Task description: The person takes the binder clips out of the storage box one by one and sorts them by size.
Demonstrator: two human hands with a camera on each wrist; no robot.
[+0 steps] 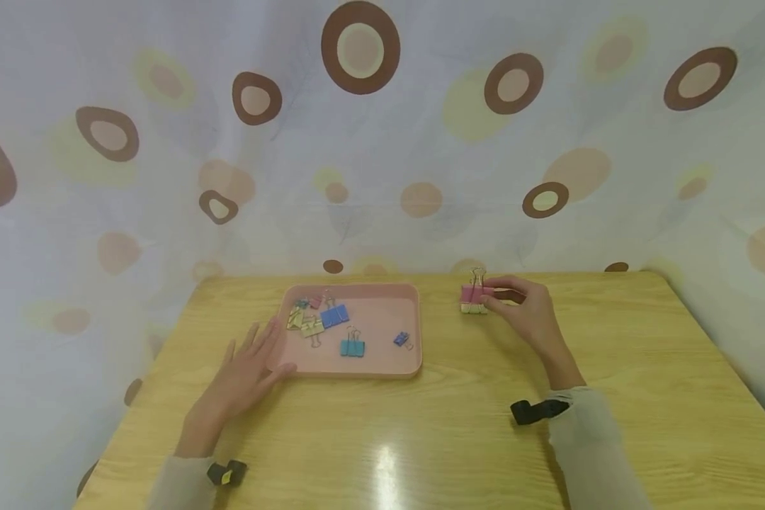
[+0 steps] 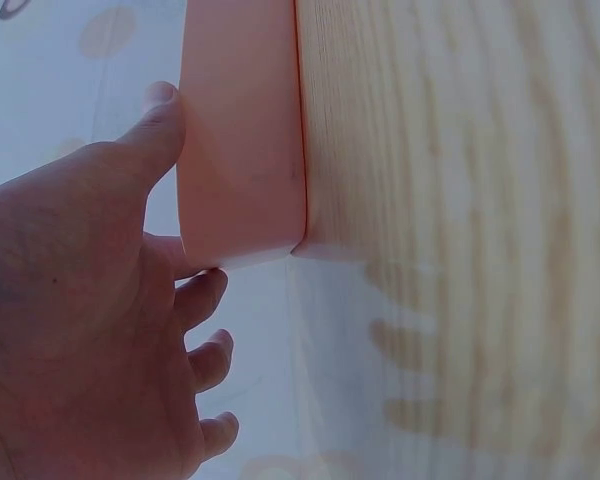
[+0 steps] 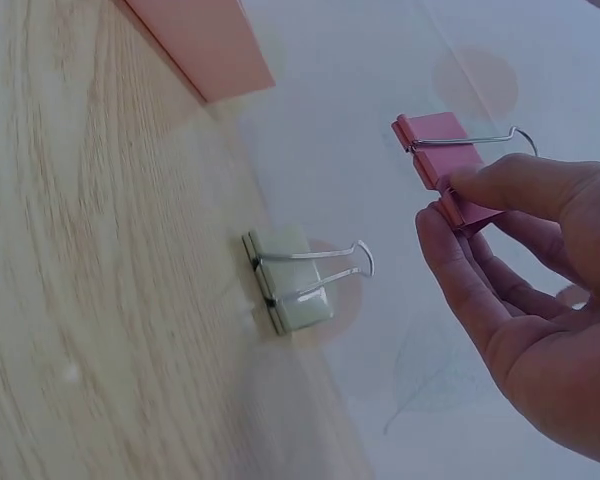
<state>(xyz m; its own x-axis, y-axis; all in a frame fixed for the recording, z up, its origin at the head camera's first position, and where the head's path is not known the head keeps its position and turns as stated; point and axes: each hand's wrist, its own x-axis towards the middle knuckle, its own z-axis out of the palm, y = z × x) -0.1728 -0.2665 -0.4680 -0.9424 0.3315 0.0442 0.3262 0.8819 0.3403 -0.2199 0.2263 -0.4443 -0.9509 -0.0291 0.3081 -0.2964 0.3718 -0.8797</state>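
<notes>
Beneath pink clip [image 3: 442, 158], wrist-only: pale clip [image 3: 295, 282].

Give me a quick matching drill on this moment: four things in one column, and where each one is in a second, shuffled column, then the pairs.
Things:
1. pink clip
2. pale clip
3. teal clip
4. left hand

Places:
A. in the tray
B. on the table, right of the tray
C. against the tray's left edge
D. pinched in the right hand

Pairs: 1-D, 2-B, 3-A, 4-C
</notes>
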